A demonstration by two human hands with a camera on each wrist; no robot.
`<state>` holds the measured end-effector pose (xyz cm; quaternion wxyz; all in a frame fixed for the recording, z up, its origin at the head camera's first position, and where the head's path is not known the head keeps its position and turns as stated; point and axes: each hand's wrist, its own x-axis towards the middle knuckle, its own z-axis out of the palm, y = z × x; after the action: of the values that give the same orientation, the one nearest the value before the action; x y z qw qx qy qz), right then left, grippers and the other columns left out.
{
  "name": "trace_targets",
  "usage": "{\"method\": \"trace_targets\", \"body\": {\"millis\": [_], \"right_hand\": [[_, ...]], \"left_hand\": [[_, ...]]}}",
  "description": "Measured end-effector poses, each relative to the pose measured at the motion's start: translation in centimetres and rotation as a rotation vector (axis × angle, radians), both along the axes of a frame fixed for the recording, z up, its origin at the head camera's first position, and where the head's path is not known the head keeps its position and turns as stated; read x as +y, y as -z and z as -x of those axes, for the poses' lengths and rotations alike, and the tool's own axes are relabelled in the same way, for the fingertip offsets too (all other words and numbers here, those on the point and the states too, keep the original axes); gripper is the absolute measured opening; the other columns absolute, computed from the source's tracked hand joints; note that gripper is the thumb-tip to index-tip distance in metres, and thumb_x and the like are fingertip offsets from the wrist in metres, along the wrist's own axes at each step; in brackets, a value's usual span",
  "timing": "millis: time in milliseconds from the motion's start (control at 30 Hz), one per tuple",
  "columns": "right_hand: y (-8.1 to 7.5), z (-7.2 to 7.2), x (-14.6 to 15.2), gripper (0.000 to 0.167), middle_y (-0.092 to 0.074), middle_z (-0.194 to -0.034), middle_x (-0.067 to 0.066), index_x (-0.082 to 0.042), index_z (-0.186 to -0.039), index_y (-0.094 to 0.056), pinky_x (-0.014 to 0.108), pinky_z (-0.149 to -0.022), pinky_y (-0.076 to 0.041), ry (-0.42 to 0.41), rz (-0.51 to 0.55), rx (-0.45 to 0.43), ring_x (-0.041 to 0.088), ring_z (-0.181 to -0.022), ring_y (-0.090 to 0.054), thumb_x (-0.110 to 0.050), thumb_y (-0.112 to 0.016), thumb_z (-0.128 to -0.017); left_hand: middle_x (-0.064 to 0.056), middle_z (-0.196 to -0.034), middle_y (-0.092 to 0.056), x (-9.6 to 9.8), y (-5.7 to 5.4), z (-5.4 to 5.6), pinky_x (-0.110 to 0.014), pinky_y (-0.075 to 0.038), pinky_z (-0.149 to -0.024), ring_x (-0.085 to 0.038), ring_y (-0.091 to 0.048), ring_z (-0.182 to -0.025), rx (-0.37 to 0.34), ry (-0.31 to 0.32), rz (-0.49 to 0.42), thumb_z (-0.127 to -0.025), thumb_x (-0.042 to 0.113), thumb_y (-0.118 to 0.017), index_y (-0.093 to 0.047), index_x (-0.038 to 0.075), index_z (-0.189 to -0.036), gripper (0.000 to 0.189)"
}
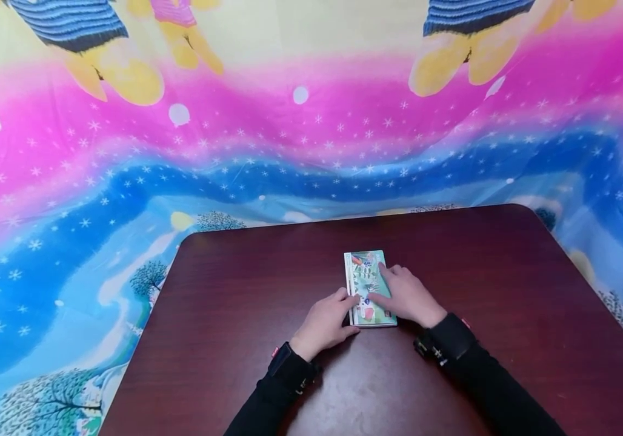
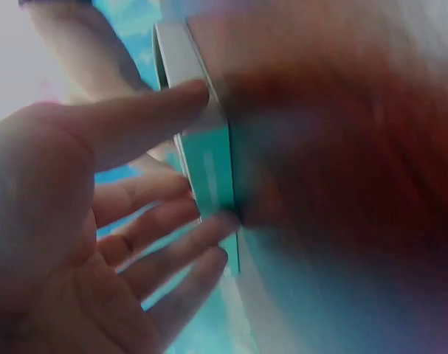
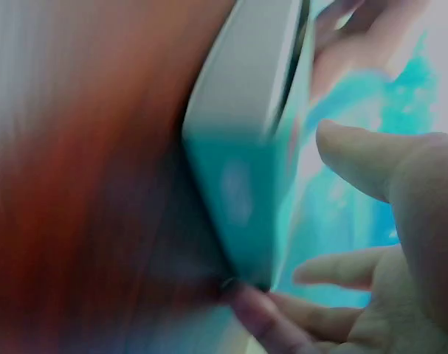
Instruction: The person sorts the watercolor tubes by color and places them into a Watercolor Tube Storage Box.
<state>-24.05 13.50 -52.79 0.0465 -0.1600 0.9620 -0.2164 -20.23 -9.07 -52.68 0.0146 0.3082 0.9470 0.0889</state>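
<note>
A flat rectangular box [image 1: 365,275] with a printed plant pattern on its top lies on the table, long side pointing away from me. Its sides are teal and whitish in the left wrist view, where the box [image 2: 210,166] stands between thumb and fingers. My left hand [image 1: 319,324] is at the near left corner, fingers fairly straight and touching the box. From the right, my right hand [image 1: 408,297] reaches over the box's right edge, index finger and thumb extended above the top. In the right wrist view the thumb stands apart from the box [image 3: 231,192], while fingertips are right at its lower edge.
The dark reddish-brown table [image 1: 251,272] has rounded far corners. Behind it hangs a patterned cloth [image 1: 317,133] in pink and blue with snowflakes, which also runs down the left and right sides. Black straps with small devices sit on both wrists.
</note>
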Motion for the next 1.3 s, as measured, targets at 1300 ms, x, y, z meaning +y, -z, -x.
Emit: {"method": "trace_targets", "body": {"millis": [1300], "right_hand": [[0.5,0.8,4.8,0.114,-0.036,-0.162,0.017,-0.009,-0.165,-0.027,0.050,-0.103,-0.045,-0.282,0.175,-0.190,0.036,-0.140,-0.041,-0.024,-0.093,-0.072]], "left_hand": [[0.006,-0.151,-0.058,-2.8,0.4,1.6,-0.045,-0.043,-0.112,-0.024,-0.051,-0.137,0.036,0.059,-0.051,-0.096,0.033,-0.075,-0.059,0.031,-0.148,0.054]]}}
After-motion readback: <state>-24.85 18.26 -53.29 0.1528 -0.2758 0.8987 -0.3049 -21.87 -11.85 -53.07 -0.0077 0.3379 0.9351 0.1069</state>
